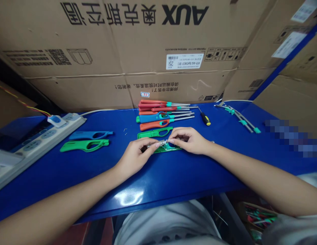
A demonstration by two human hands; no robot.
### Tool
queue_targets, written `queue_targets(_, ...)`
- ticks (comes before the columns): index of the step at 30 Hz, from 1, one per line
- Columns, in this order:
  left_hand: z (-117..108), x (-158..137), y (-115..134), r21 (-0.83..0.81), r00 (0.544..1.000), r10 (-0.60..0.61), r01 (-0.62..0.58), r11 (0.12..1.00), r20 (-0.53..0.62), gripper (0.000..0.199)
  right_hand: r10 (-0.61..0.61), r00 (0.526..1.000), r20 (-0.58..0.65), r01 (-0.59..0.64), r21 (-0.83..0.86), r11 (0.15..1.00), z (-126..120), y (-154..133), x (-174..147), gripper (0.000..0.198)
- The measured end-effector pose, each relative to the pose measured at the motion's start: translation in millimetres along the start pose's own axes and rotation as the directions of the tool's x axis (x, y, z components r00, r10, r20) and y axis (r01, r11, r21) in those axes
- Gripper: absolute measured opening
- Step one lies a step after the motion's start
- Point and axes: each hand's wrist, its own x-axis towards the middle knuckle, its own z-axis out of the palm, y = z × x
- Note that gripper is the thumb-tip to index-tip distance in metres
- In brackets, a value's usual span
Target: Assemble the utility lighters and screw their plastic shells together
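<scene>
My left hand (141,149) is closed, thumb and fingers pinching a small clear-and-silver lighter part (162,143) by its left end. At the white tip of that part, the thumb and forefinger of my right hand (190,140) press together; what they grip is too small to make out. Under both hands lies a green lighter shell half (160,150), with a thin white wire along it, partly covered by my fingers. Just beyond is another green shell half (150,133), its inner side up. Several red, orange and blue stick lighters (158,109) with metal tubes lie stacked behind it.
A blue shell (90,135) and a green shell (84,145) lie at left beside a white power strip (46,139). A black-and-yellow screwdriver (205,117) and metal tubes with teal pieces (240,118) lie at right. A cardboard box (122,61) walls the blue table's back.
</scene>
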Motion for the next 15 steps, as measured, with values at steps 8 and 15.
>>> queue_targets(8,3.3,-1.4,4.2,-0.037,0.999,-0.02,0.019,0.999,-0.028,0.029,0.078,0.997,-0.004,-0.077,0.044,0.996,3.9,-2.5,-0.1,0.031)
queue_targets(15,5.0,-2.8,4.5,-0.063,0.999,-0.031,0.029,0.998,-0.039,0.028,0.061,0.998,-0.011,-0.06,0.038,0.997,5.5,-1.7,0.3,0.029)
